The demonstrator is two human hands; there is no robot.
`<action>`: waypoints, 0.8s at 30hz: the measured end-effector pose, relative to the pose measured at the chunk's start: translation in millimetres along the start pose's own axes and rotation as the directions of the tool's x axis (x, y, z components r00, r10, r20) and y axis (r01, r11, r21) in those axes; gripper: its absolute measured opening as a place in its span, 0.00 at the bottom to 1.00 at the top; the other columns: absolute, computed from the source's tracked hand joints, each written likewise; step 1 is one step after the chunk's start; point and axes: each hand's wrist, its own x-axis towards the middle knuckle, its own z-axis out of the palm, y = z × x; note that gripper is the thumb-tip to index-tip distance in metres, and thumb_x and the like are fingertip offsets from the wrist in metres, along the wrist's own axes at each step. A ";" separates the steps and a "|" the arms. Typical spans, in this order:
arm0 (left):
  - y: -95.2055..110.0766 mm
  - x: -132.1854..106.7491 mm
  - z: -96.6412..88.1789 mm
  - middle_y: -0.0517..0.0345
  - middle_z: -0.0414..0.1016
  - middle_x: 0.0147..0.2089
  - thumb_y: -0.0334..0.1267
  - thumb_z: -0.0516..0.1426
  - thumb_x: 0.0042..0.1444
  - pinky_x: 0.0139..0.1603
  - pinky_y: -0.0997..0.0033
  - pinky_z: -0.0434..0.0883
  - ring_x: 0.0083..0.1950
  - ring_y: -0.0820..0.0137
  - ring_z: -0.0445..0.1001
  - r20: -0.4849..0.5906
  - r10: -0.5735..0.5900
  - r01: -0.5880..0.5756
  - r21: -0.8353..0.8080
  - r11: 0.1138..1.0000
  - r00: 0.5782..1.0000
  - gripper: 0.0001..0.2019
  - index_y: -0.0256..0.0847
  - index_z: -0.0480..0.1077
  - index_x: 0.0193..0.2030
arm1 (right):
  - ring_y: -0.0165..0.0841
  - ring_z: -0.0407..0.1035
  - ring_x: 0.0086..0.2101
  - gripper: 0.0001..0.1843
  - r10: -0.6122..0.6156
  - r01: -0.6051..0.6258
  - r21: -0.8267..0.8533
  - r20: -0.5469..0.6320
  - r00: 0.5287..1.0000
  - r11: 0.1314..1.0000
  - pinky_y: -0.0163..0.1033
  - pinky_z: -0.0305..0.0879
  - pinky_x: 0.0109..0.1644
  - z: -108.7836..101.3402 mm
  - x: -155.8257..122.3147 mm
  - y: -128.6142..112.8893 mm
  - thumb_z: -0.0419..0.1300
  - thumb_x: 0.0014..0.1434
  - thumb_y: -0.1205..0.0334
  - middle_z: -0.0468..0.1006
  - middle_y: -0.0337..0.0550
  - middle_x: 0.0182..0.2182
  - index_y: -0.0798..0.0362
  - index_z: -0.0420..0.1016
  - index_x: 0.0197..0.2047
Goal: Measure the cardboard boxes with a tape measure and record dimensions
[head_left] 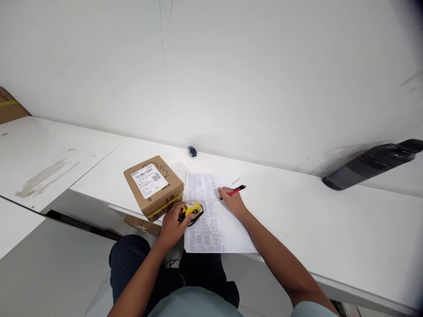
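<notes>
My left hand (172,224) is closed around a yellow and black tape measure (192,208), right beside a cardboard box (148,199). A white label (150,181) with a barcode and QR code lies on the box's top, and yellow tape crosses its side. In my right hand (233,201) is a red and black pen (238,190), held over a sheet of paper (231,233). Dense blue handwriting fills the left part of the sheet. Whether the pen's tip touches the paper, I cannot tell.
At the wall stands a dark bottle (366,165) on the right. A small dark key fob (192,151) lies behind the paper. Another carton (11,106) sits at the far left. Below the table's front edge, a cardboard box (142,224) shows.
</notes>
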 end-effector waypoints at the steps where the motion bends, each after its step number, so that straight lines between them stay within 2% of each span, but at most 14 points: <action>1: -0.7 -0.5 0.9 0.53 0.74 0.52 0.43 0.56 0.59 0.55 0.61 0.68 0.54 0.62 0.73 -0.009 -0.008 0.008 0.003 1.000 1.000 0.14 0.44 0.67 0.51 | 0.32 0.59 0.24 0.22 -0.003 0.003 0.000 -0.012 1.000 1.000 0.38 0.56 0.31 0.2 0.1 0.9 0.55 0.57 0.47 0.64 0.36 0.17 0.50 0.63 0.17; 6: -4.3 -3.8 3.7 0.51 0.73 0.56 0.45 0.57 0.59 0.53 0.61 0.70 0.52 0.62 0.74 -0.081 -0.072 0.071 -0.022 0.997 0.994 0.24 0.45 0.60 0.61 | 0.31 0.59 0.23 0.22 -0.011 0.011 -0.019 0.004 1.000 1.000 0.37 0.56 0.30 -0.6 1.0 3.8 0.55 0.57 0.48 0.64 0.36 0.18 0.50 0.61 0.16; 10: -4.3 -6.1 2.9 0.51 0.75 0.53 0.45 0.54 0.61 0.52 0.60 0.70 0.51 0.61 0.75 -0.087 -0.016 0.018 0.016 1.000 0.996 0.17 0.45 0.66 0.55 | 0.32 0.61 0.23 0.23 -0.023 0.023 -0.043 0.005 1.000 0.999 0.38 0.57 0.30 -1.4 0.7 3.0 0.54 0.57 0.47 0.65 0.37 0.17 0.51 0.62 0.16; 13: -0.9 -8.2 2.3 0.53 0.76 0.46 0.45 0.55 0.60 0.47 0.62 0.70 0.46 0.62 0.75 -0.095 -0.095 0.094 -0.020 0.995 0.991 0.15 0.44 0.66 0.52 | 0.35 0.64 0.25 0.25 -0.066 0.065 -0.070 -0.015 0.998 0.995 0.39 0.60 0.33 -1.6 -3.1 0.7 0.52 0.59 0.44 0.67 0.39 0.18 0.51 0.65 0.18; 16: 6.7 -13.9 1.0 0.58 0.74 0.38 0.45 0.58 0.57 0.42 0.65 0.69 0.40 0.65 0.74 -0.111 -0.191 0.180 -0.096 0.979 0.975 0.15 0.44 0.65 0.49 | 0.40 0.69 0.35 0.23 -0.154 0.141 -0.139 -0.082 0.985 0.980 0.42 0.63 0.40 -2.1 -6.5 3.7 0.52 0.59 0.42 0.74 0.45 0.29 0.52 0.73 0.28; 18: 13.9 -22.6 0.6 0.60 0.72 0.34 0.45 0.60 0.54 0.40 0.67 0.68 0.37 0.67 0.72 -0.114 -0.221 0.205 -0.139 0.969 0.969 0.15 0.43 0.66 0.46 | 0.41 0.70 0.37 0.20 -0.240 0.204 -0.281 -0.100 0.966 0.938 0.42 0.64 0.40 -2.0 -4.8 11.6 0.53 0.60 0.44 0.75 0.47 0.40 0.51 0.76 0.39; 21: 26.6 -42.4 2.1 0.61 0.71 0.32 0.44 0.64 0.50 0.38 0.68 0.67 0.34 0.69 0.71 -0.122 -0.221 0.185 -0.251 0.950 0.968 0.17 0.43 0.65 0.43 | 0.37 0.70 0.34 0.19 -0.308 0.259 -0.479 -0.025 0.951 0.838 0.41 0.65 0.33 -0.9 3.1 26.3 0.48 0.61 0.54 0.71 0.47 0.47 0.48 0.73 0.50; 24: 41.4 -59.4 0.5 0.62 0.70 0.32 0.43 0.66 0.49 0.38 0.70 0.67 0.34 0.71 0.70 -0.146 -0.190 0.098 -0.480 0.872 0.971 0.19 0.43 0.61 0.40 | 0.36 0.71 0.35 0.23 -0.365 0.364 -0.416 0.080 0.928 0.834 0.42 0.70 0.35 -1.1 5.2 26.0 0.48 0.60 0.62 0.69 0.47 0.50 0.46 0.67 0.58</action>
